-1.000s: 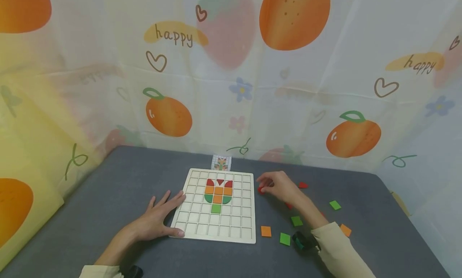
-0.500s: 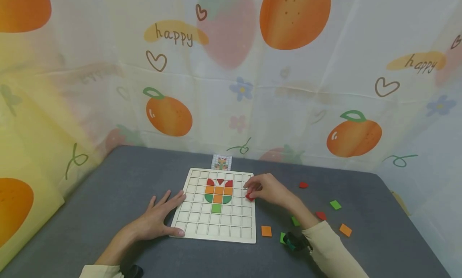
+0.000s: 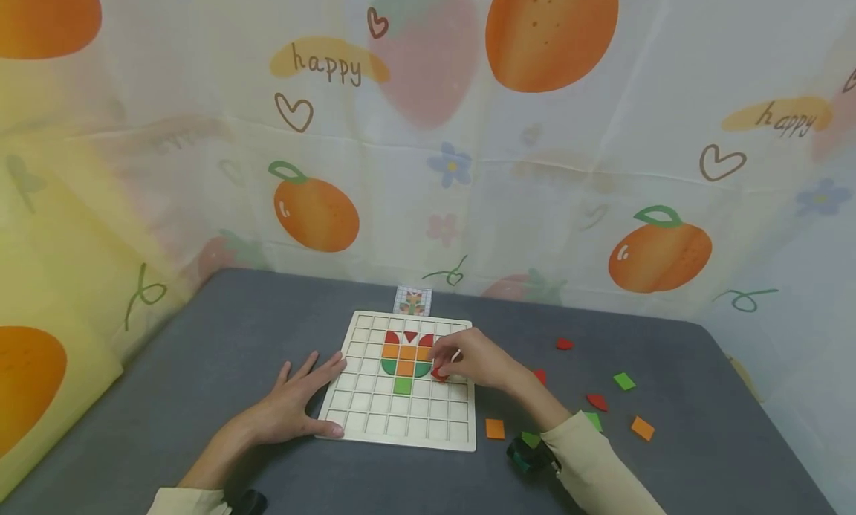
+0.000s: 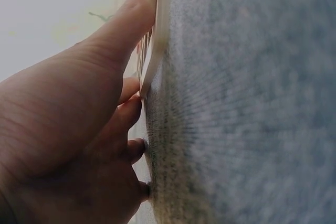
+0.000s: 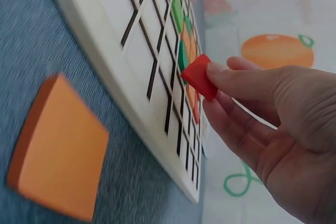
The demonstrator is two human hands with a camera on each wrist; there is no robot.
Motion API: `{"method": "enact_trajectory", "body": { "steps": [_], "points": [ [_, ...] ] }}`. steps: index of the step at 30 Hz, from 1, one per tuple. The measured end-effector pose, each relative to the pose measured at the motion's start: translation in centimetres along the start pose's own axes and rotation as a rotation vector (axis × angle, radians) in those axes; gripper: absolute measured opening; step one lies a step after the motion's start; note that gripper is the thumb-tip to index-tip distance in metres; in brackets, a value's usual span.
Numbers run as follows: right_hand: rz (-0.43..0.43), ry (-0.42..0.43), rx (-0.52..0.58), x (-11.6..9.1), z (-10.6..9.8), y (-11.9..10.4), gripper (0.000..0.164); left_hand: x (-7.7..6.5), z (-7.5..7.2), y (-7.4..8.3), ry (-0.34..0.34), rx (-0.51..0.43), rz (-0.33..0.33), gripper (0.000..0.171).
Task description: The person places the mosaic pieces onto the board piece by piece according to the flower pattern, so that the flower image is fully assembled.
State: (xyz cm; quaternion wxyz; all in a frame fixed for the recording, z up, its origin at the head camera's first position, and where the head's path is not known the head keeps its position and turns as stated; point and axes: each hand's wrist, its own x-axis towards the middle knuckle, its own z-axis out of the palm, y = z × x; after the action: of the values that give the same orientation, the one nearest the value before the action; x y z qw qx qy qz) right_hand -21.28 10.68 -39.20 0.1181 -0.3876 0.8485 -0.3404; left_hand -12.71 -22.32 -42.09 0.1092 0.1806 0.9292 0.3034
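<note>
A white grid board [image 3: 374,424] lies on the dark grey table, with red, orange and green tiles set in its upper middle cells. My left hand [image 3: 289,397] rests on the board's left edge, fingers spread and thumb near the front corner. Between thumb and fingers my right hand [image 3: 478,357] pinches a red tile [image 5: 199,77], held over the board just right of the green tile [image 3: 423,369]. In the left wrist view the left thumb [image 4: 134,17] lies along the board's edge.
Right of the board lie loose red tiles [image 3: 597,403], green tiles [image 3: 625,381] and orange tiles [image 3: 495,429]. A small printed pattern card [image 3: 412,301] sits behind the board. A patterned curtain [image 3: 455,203] hangs at the table's back edge.
My right hand has carried the red tile leftward, from beside the board to over its cells near the coloured tiles. The left hand has stayed in place.
</note>
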Motion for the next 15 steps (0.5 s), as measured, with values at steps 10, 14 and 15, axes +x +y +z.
{"method": "enact_trajectory", "body": {
  "steps": [10, 14, 15],
  "points": [
    [-0.021, -0.069, 0.075, 1.1, 1.2, -1.2, 0.019, 0.0, -0.1, 0.1, 0.003, -0.014, 0.000, 0.108],
    [-0.030, -0.092, 0.010, 1.3, 1.8, -1.3, 0.014, 0.0, 0.0, 0.1, 0.002, -0.013, 0.003, 0.108],
    [-0.035, -0.095, -0.002, 1.4, 1.9, -1.3, 0.013, 0.0, 0.0, 0.1, 0.003, -0.014, 0.003, 0.108]
  ]
}}
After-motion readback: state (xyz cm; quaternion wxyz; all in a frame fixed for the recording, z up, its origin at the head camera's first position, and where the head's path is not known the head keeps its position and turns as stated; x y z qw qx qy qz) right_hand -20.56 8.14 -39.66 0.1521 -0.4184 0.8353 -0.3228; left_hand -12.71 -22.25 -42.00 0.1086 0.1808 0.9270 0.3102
